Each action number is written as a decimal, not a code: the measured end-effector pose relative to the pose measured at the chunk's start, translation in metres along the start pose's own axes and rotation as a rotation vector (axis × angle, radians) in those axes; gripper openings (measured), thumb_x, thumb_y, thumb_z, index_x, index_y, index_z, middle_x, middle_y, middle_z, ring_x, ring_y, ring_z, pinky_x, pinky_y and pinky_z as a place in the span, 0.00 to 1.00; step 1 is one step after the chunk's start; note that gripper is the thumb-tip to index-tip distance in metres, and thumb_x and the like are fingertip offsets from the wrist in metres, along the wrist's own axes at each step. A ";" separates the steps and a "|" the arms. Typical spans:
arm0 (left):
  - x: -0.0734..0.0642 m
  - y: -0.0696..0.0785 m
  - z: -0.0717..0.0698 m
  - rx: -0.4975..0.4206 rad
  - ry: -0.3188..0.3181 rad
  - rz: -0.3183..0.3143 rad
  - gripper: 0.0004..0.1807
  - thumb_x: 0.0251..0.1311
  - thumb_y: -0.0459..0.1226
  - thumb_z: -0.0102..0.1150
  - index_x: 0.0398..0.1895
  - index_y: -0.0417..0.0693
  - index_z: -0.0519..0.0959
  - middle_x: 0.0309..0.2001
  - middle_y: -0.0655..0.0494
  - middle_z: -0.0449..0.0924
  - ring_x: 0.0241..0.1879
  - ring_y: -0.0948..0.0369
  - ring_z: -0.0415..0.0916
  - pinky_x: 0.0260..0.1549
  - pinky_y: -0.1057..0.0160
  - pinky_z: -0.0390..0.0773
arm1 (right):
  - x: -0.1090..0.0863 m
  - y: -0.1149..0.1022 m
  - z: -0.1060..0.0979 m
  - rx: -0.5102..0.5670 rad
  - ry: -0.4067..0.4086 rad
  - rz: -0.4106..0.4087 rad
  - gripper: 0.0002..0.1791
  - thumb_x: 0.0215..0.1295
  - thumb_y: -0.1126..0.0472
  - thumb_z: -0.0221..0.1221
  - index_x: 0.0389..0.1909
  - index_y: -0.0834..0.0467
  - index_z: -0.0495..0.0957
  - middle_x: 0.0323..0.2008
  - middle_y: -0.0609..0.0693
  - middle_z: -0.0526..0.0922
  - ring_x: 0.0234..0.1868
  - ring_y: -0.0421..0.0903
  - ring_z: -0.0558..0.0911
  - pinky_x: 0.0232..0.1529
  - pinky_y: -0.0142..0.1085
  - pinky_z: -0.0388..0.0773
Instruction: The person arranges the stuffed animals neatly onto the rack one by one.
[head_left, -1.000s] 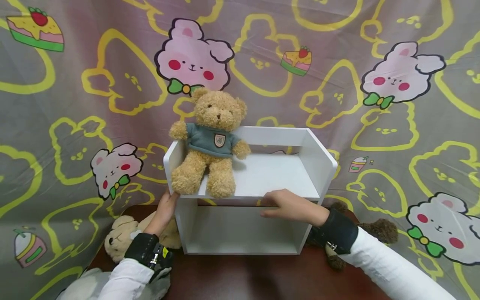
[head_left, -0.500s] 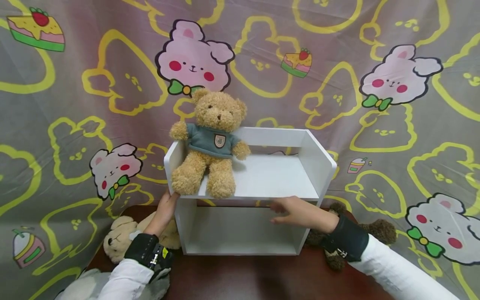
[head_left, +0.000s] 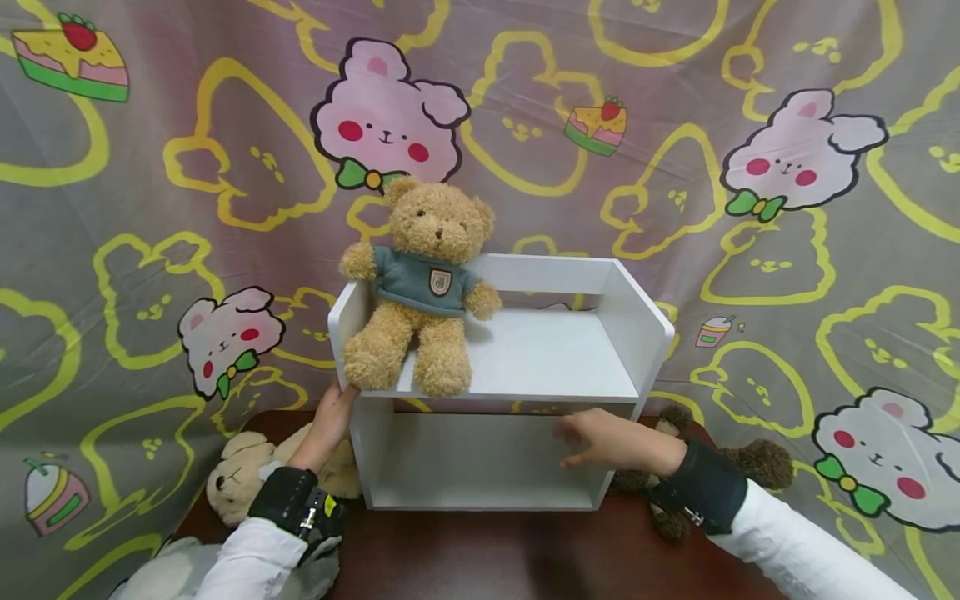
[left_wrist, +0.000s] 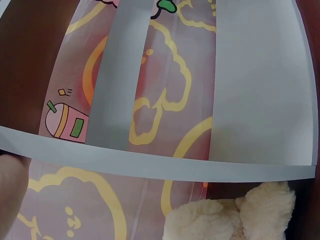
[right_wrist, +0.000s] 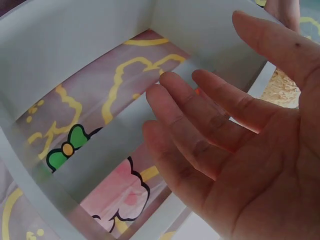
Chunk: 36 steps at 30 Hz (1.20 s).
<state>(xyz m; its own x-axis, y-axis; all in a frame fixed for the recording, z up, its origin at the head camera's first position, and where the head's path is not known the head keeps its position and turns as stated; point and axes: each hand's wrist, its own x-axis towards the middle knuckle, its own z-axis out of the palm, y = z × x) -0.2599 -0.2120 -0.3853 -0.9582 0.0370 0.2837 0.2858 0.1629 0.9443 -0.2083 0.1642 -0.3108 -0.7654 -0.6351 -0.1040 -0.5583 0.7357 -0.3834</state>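
Note:
A white two-tier shelf (head_left: 551, 350) stands on the dark table. On the left of its upper tier sits a tan teddy bear (head_left: 435, 283) in a blue-green shirt. My left hand (head_left: 326, 425) touches the shelf's left side panel by the bear's foot; its fingers are mostly hidden. Only a bit of that hand (left_wrist: 12, 192) shows in the left wrist view, beside the panel's edge. In front of the lower compartment's right half hovers my right hand (head_left: 618, 442), holding nothing. Its fingers (right_wrist: 180, 130) look spread and slightly bent in the right wrist view, with the palm showing.
A cream plush dog (head_left: 243, 479) lies left of the shelf, and a grey plush (head_left: 168, 571) lies nearer, under my left sleeve. Dark brown plush toys (head_left: 761, 462) lie right of the shelf. A patterned curtain (head_left: 525, 183) hangs behind. The brown table (head_left: 465, 558) extends in front.
My right hand has drifted right and slightly down, from the upper board's front edge to in front of the lower compartment. The left hand, shelf and bear stay put.

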 end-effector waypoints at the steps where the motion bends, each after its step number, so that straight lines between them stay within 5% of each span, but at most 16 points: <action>1: 0.000 0.000 0.000 -0.002 0.000 0.004 0.30 0.71 0.38 0.32 0.70 0.37 0.38 0.70 0.38 0.40 0.68 0.46 0.39 0.65 0.47 0.42 | -0.001 0.001 0.001 0.003 -0.007 0.007 0.24 0.53 0.56 0.65 0.48 0.64 0.74 0.44 0.55 0.79 0.46 0.52 0.77 0.43 0.42 0.75; 15: -0.001 0.001 0.000 -0.004 -0.007 0.002 0.30 0.71 0.37 0.32 0.69 0.34 0.38 0.69 0.36 0.41 0.68 0.44 0.39 0.64 0.46 0.42 | -0.010 0.015 0.007 -0.004 -0.025 0.052 0.24 0.52 0.54 0.65 0.47 0.64 0.74 0.41 0.53 0.79 0.41 0.51 0.78 0.37 0.40 0.75; 36: -0.003 0.000 -0.001 -0.003 -0.020 0.027 0.30 0.71 0.37 0.32 0.69 0.34 0.37 0.69 0.35 0.39 0.68 0.43 0.38 0.64 0.46 0.41 | -0.040 0.044 0.008 0.131 0.015 0.036 0.24 0.57 0.51 0.60 0.47 0.66 0.74 0.35 0.49 0.79 0.35 0.45 0.79 0.32 0.33 0.75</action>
<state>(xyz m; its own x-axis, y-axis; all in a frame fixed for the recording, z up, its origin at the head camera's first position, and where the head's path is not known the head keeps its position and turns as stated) -0.2574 -0.2131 -0.3859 -0.9501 0.0611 0.3059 0.3119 0.1588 0.9368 -0.1994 0.2205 -0.3306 -0.7894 -0.6044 -0.1070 -0.4845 0.7205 -0.4961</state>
